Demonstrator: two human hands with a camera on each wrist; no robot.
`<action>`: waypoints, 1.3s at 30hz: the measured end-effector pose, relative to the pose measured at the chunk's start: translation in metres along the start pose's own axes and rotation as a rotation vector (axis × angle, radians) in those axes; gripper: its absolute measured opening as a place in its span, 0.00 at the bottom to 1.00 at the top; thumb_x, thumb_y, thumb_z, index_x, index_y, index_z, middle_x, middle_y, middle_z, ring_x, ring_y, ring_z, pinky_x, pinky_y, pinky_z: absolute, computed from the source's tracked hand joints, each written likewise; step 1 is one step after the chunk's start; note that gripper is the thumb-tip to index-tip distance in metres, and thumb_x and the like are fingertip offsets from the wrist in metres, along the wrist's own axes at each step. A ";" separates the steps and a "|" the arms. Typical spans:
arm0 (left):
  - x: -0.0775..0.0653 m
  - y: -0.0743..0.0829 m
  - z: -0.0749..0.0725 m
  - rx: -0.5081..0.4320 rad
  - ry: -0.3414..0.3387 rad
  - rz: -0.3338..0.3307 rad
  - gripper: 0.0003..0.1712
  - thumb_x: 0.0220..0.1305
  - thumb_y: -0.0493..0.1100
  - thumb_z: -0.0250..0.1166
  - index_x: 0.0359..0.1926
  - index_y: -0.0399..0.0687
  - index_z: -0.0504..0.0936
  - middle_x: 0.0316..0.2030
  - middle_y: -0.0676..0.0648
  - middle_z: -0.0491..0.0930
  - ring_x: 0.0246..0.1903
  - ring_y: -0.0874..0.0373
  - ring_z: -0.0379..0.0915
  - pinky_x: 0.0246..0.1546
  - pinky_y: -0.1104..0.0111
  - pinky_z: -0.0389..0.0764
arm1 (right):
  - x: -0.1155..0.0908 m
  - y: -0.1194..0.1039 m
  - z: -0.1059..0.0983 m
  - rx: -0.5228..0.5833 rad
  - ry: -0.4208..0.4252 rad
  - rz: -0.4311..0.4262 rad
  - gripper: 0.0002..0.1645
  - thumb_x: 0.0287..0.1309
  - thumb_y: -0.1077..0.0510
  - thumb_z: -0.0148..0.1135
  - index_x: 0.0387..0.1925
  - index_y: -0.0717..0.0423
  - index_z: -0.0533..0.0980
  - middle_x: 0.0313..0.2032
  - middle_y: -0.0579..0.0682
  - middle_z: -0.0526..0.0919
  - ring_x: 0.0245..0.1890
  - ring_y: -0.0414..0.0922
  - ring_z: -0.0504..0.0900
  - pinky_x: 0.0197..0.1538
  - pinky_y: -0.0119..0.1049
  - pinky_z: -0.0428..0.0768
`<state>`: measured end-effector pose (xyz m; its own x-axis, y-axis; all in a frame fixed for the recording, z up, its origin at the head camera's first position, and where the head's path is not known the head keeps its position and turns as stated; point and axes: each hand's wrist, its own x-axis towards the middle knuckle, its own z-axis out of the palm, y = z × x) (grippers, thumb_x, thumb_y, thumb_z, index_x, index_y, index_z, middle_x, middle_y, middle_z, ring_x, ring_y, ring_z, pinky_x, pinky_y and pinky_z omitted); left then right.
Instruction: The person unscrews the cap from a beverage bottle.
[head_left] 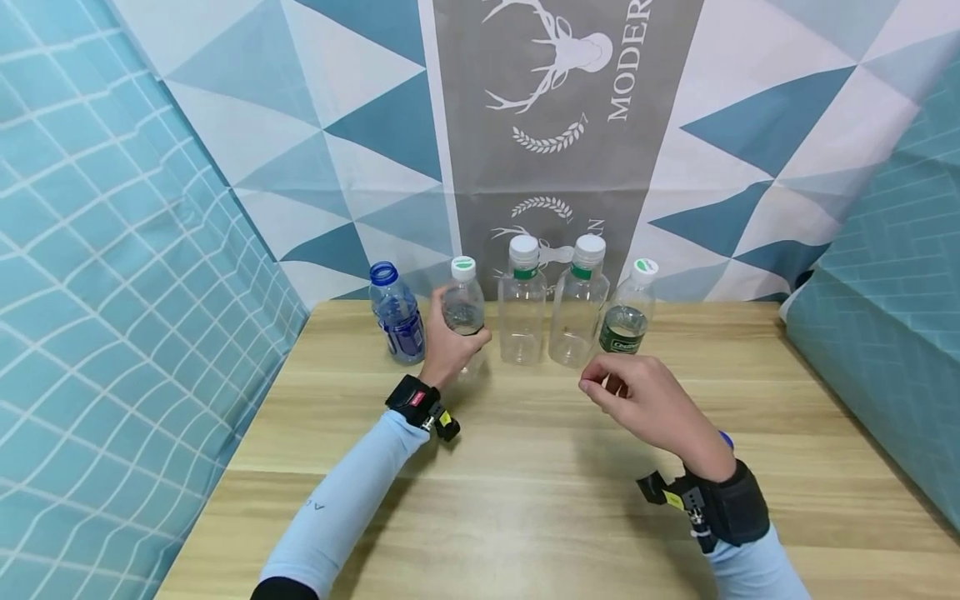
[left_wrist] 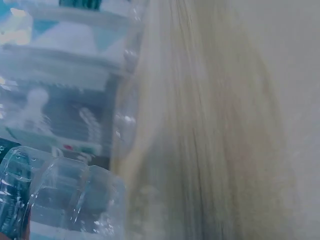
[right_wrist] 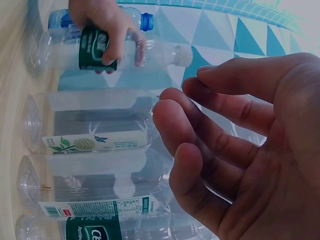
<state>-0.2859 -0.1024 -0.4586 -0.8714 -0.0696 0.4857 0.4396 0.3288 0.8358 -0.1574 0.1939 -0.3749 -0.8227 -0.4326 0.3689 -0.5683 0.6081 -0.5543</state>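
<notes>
My left hand [head_left: 448, 348] grips a clear plastic bottle [head_left: 462, 310] with a white cap round its middle; the bottle stands upright near the table's back edge. Its green label [right_wrist: 95, 47] shows in the right wrist view. Over the table at the right hovers my right hand [head_left: 648, 404], fingers loosely curled with nothing between them. Nearest to it is a green-labelled clear bottle [head_left: 622, 329] with a white cap. In the left wrist view, the gripped bottle's ridged lower part [left_wrist: 75, 200] appears at the lower left.
Left of the gripped bottle stands a blue bottle [head_left: 399, 321] without a cap. Two square clear bottles, one on the left [head_left: 522, 321] and one on the right [head_left: 576, 321], stand mid-row. A small blue object [head_left: 726, 439] is mostly hidden behind my right wrist. Patterned cloth [head_left: 360, 125] hangs behind the table [head_left: 495, 517].
</notes>
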 end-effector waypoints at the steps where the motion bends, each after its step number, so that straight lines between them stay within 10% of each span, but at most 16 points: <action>1: -0.003 0.005 -0.002 0.012 -0.010 0.005 0.48 0.45 0.38 0.73 0.70 0.55 0.65 0.58 0.40 0.80 0.55 0.45 0.79 0.55 0.49 0.81 | 0.000 0.000 0.000 -0.002 0.001 0.002 0.05 0.66 0.60 0.67 0.34 0.46 0.84 0.26 0.37 0.83 0.25 0.31 0.75 0.28 0.29 0.75; 11: -0.056 0.063 -0.002 0.128 -0.166 0.123 0.46 0.36 0.42 0.78 0.63 0.51 0.74 0.43 0.42 0.87 0.39 0.50 0.85 0.41 0.57 0.87 | 0.002 -0.008 0.001 -0.024 0.034 0.034 0.02 0.67 0.58 0.67 0.41 0.48 0.83 0.28 0.38 0.84 0.25 0.32 0.76 0.29 0.29 0.77; 19: -0.085 0.092 0.010 0.370 -0.322 0.189 0.48 0.33 0.50 0.82 0.62 0.56 0.75 0.47 0.48 0.88 0.38 0.57 0.84 0.36 0.67 0.83 | 0.000 -0.016 0.003 -0.029 0.095 0.062 0.24 0.67 0.52 0.67 0.61 0.52 0.74 0.31 0.42 0.84 0.24 0.34 0.74 0.27 0.29 0.76; 25: -0.093 0.095 0.016 0.515 -0.350 0.329 0.47 0.33 0.53 0.82 0.61 0.57 0.76 0.42 0.53 0.88 0.30 0.63 0.80 0.24 0.72 0.75 | 0.000 -0.018 0.007 -0.138 0.120 0.067 0.10 0.71 0.48 0.62 0.39 0.49 0.78 0.23 0.40 0.77 0.23 0.35 0.71 0.24 0.29 0.70; 39: -0.093 0.101 0.018 0.830 -0.285 0.575 0.43 0.38 0.53 0.81 0.59 0.58 0.77 0.31 0.55 0.80 0.21 0.64 0.69 0.15 0.74 0.67 | 0.001 -0.017 0.019 -0.261 0.194 0.329 0.40 0.78 0.37 0.43 0.08 0.48 0.61 0.10 0.41 0.56 0.11 0.43 0.58 0.18 0.34 0.54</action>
<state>-0.1641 -0.0457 -0.4240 -0.6451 0.4904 0.5860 0.6100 0.7924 0.0083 -0.1478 0.1704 -0.3790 -0.9334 -0.0710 0.3518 -0.2410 0.8504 -0.4677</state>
